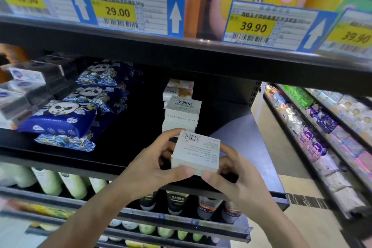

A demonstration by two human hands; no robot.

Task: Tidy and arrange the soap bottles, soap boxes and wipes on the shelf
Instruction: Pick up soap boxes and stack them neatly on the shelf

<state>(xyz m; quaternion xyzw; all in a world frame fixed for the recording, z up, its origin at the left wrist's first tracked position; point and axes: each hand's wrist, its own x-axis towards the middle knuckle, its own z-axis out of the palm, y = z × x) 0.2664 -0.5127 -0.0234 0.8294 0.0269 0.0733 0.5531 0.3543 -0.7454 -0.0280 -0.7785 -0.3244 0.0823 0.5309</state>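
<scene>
I hold a white soap box [196,152] with both hands in front of the dark middle shelf [84,162]. My left hand [159,164] grips its left side, thumb under the front edge. My right hand [231,173] grips its right side. The box's barcode face points up. Just behind it stands a stack of white soap boxes [182,113], with more boxes [179,88] further back. Blue panda-print wipes packs [60,118] lie in a row on the shelf's left, one pack [64,142] underneath at the front.
Black and white soap boxes [26,90] sit at the far left of the same shelf. Price tags [118,13] hang from the shelf above. Pale green bottles [66,183] and dark tubes [177,202] fill the shelf below. Another aisle rack [322,131] runs along the right.
</scene>
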